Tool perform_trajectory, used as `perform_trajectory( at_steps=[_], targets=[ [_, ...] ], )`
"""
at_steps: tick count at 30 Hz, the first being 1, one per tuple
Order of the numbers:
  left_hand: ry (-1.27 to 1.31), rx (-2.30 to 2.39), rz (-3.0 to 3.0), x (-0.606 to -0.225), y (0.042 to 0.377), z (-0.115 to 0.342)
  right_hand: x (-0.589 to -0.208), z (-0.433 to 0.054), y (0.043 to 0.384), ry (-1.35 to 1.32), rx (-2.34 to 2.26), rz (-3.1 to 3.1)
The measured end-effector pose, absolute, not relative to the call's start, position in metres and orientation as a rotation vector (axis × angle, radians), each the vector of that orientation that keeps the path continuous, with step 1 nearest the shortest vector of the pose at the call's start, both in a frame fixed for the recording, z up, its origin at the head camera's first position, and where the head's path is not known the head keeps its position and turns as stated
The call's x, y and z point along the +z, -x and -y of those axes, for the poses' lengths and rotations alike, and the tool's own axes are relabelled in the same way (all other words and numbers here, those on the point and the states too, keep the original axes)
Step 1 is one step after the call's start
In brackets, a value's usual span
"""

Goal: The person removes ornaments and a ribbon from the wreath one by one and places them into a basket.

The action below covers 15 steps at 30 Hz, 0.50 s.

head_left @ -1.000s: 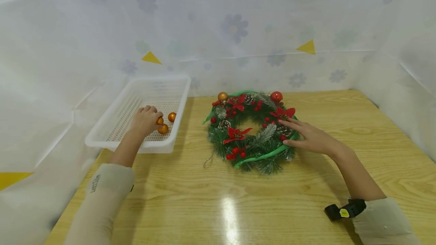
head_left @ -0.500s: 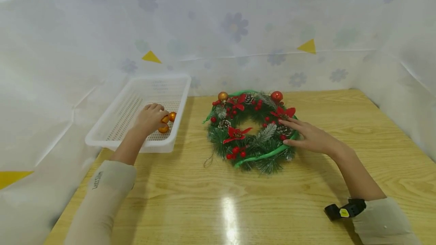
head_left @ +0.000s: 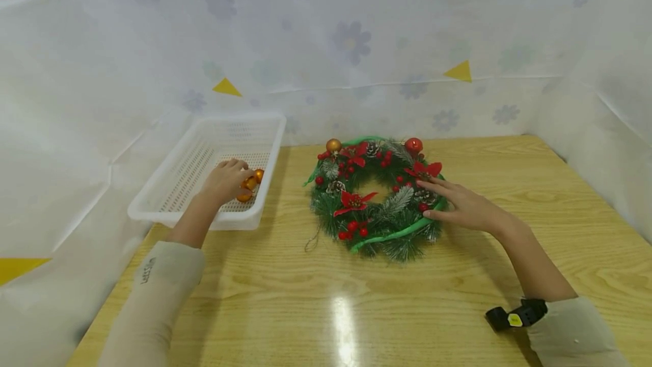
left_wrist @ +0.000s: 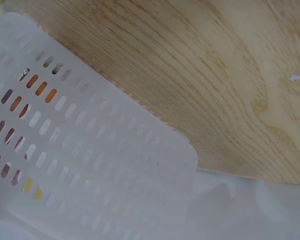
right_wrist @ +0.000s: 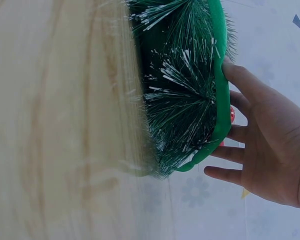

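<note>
My left hand [head_left: 224,182] reaches into a white plastic basket [head_left: 153,197], its fingers and thumb pinching a gold Christmas bauble [head_left: 250,182]. Two more gold baubles lie beside it, one behind [head_left: 259,175] and one nearer me [head_left: 243,198]. In the left wrist view the basket's slotted wall [left_wrist: 115,145] hides the hand, with orange showing through some slots. My right hand [head_left: 466,207] rests with extended fingers on the right side of a green Christmas wreath [head_left: 397,208]. Its thumb touches the green ribbon [right_wrist: 221,95] along the wreath's edge.
The wreath lies flat on the wooden table [head_left: 285,299], bearing red poinsettias [head_left: 355,201], pinecones, red berries, a gold bauble [head_left: 333,145] and a red bauble [head_left: 414,145]. A string loop [head_left: 312,240] trails at its left. Behind stands a flower-patterned curtain [head_left: 351,44].
My left hand has shifted right within the basket, carrying the pinched gold bauble along toward the other baubles. My right hand has stayed on the wreath.
</note>
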<state>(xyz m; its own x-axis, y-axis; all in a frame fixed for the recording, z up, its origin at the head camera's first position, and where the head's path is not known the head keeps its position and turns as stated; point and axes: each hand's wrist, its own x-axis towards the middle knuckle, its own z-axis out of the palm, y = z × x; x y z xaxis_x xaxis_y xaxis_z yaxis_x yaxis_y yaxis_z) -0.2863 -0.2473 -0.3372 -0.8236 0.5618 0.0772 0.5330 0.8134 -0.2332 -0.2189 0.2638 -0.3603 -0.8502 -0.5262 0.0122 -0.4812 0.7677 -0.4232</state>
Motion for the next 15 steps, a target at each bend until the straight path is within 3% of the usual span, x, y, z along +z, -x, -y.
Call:
perform_trajectory(
  at_steps=[15],
  targets=[
    [0.740, 0.198, 2.699, -0.322, 0.284, 0.241, -0.359, -0.263, 0.219, 0.813, -0.635, -2.854]
  ],
)
